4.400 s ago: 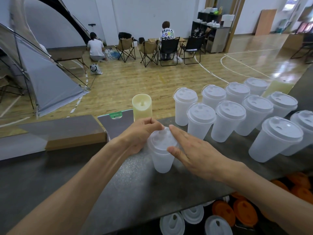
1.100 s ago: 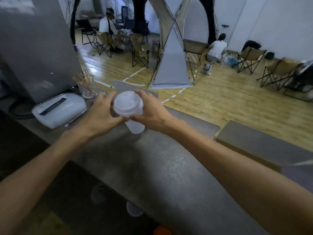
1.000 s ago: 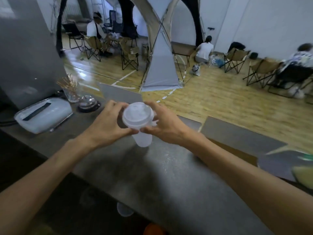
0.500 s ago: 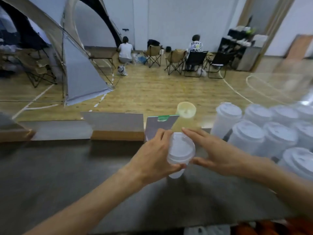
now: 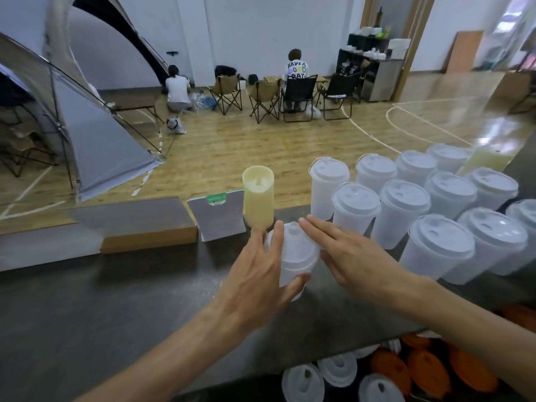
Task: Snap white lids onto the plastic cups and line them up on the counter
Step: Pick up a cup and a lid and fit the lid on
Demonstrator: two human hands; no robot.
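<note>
A frosted plastic cup (image 5: 293, 274) with a white lid (image 5: 294, 249) on top stands on the dark counter (image 5: 116, 300). My left hand (image 5: 255, 282) wraps around its left side, thumb across the front. My right hand (image 5: 351, 256) lies flat against the lid's right rim, fingers straight. To the right, several lidded cups (image 5: 400, 210) stand in rows on the counter.
A yellow cylinder (image 5: 258, 198) and a small card stand (image 5: 220, 213) sit just behind the cup, next to a flat board (image 5: 139, 224). Loose white lids (image 5: 336, 369) and orange lids (image 5: 426, 369) lie on a shelf below the counter edge. People and folding chairs are far off.
The view swung back from the counter's left end to the rows of lidded cups. The held cup came along and now sits low at the counter beside the rows.
</note>
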